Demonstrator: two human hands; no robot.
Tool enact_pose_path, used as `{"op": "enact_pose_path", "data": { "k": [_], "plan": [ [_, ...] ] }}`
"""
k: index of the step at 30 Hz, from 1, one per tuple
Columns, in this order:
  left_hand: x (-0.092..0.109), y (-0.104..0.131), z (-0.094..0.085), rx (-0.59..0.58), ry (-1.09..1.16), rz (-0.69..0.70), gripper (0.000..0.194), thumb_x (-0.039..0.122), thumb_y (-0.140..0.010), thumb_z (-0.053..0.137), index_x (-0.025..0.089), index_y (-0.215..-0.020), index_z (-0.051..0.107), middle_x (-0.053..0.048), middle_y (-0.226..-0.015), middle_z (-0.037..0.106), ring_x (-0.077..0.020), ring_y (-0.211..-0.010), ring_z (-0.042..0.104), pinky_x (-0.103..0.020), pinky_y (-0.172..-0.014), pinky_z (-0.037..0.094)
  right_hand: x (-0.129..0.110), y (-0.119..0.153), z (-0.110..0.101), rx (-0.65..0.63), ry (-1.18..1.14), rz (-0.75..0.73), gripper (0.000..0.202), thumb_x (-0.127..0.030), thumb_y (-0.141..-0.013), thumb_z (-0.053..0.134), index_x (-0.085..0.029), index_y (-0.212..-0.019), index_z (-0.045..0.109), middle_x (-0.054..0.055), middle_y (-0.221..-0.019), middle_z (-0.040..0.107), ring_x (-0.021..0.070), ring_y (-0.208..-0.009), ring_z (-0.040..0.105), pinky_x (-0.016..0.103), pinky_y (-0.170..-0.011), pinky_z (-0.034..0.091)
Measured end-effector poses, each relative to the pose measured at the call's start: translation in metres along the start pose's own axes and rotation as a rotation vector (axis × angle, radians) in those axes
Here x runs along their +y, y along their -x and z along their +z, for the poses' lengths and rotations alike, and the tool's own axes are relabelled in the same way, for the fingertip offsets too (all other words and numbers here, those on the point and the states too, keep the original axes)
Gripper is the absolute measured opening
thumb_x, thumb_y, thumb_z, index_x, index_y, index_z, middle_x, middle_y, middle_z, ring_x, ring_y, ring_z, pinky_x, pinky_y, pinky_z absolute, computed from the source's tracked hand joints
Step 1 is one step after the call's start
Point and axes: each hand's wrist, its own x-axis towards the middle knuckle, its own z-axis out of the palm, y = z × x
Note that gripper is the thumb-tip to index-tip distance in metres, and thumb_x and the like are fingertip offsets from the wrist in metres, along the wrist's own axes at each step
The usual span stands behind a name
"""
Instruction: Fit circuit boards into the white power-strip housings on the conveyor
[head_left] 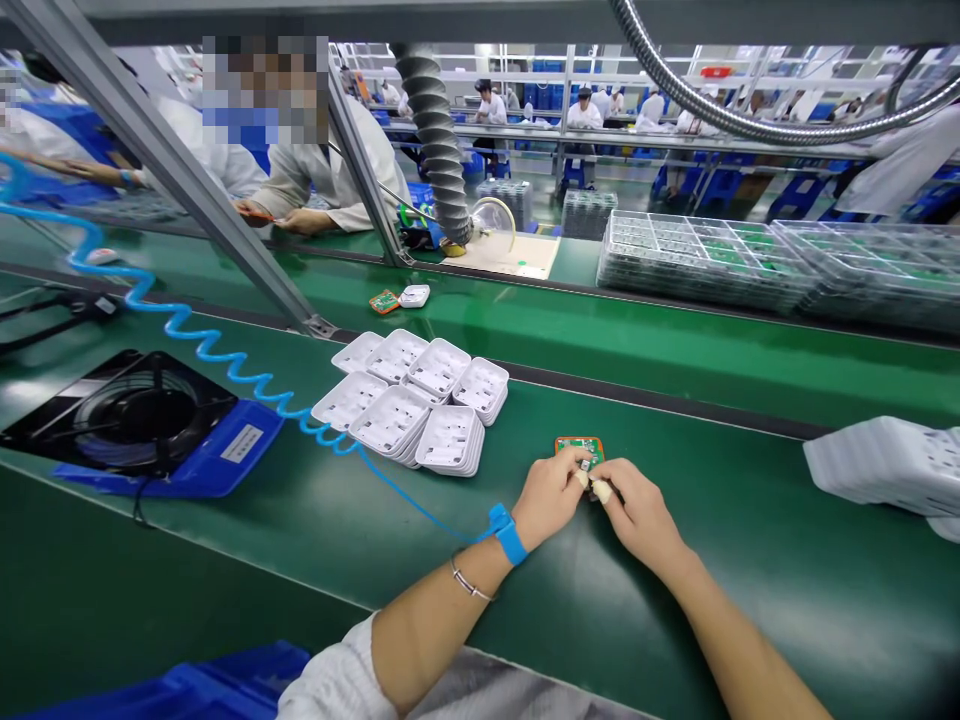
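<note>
Nearest the viewer, a white sleeve (337,680) and a blue object (187,690) occupy the lower left; above them the left forearm bears a silver bracelet (466,580) and a blue wrist strap (509,536), from which a blue coiled cord (259,385) runs off to the left. The left hand (551,495) and right hand (641,510) meet at the near edge of an orange-rimmed green circuit board (579,446), located on the green workbench (720,560) right of centre; the left fingers are drawn in narrowly and grip the board; the right thumb and forefinger are also close together at its near right corner, but whether they pinch anything cannot be told; pale coverings sheathe the thumb tips. To the left, white plastic shells (450,440) stand in adjoining stacks, open sides up; farther left, a black fan (150,410) lies partly over a blue tray (251,450); at the right edge, more white casings (885,465) form a leaning row. Beyond the dark strip, a second orange-rimmed board (385,302) lies just beside a white piece (414,296); behind these stand a ribbed grey hose (435,140) and stacked clear trays (697,255); across the line, a co-worker (349,165) in white handles an orange item; farthest, white-clad people sit at benches.
</note>
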Motion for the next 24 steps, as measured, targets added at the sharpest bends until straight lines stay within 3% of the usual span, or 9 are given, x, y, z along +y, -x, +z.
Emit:
{"op": "enact_pose_path", "data": {
  "k": [7,13,24],
  "plan": [
    [-0.005,-0.001,-0.001,0.103,-0.133,0.104,0.011,0.015,-0.076,0.052,0.019,-0.083,0.059,-0.002,-0.082,0.06,-0.017,-0.083,0.053,-0.027,-0.075,0.04,0.005,-0.001,0.0,0.021,0.006,0.013,0.016,-0.022,-0.09,0.038,-0.022,-0.094,0.053,0.004,-0.088,0.057,0.0167,-0.081,0.053,0.03,-0.073,0.043],
    [-0.001,-0.002,0.001,0.061,0.022,0.053,0.01,0.01,-0.072,0.051,0.018,-0.077,0.054,0.002,-0.073,0.056,-0.0123,-0.067,0.05,-0.023,-0.063,0.037,0.005,0.0,-0.006,0.026,0.087,0.006,0.017,-0.022,-0.089,0.037,-0.023,-0.095,0.053,0.004,-0.087,0.056,0.0181,-0.082,0.052,0.031,-0.073,0.042],
    [0.001,-0.002,0.001,0.022,0.085,0.049,0.01,0.009,-0.069,0.053,0.018,-0.073,0.054,0.003,-0.069,0.054,-0.0121,-0.067,0.048,-0.023,-0.062,0.037,0.007,0.0,-0.012,-0.025,0.162,0.002,0.021,-0.015,-0.087,0.035,-0.022,-0.091,0.054,0.005,-0.089,0.056,0.0189,-0.085,0.051,0.032,-0.074,0.041]
  ]
}}
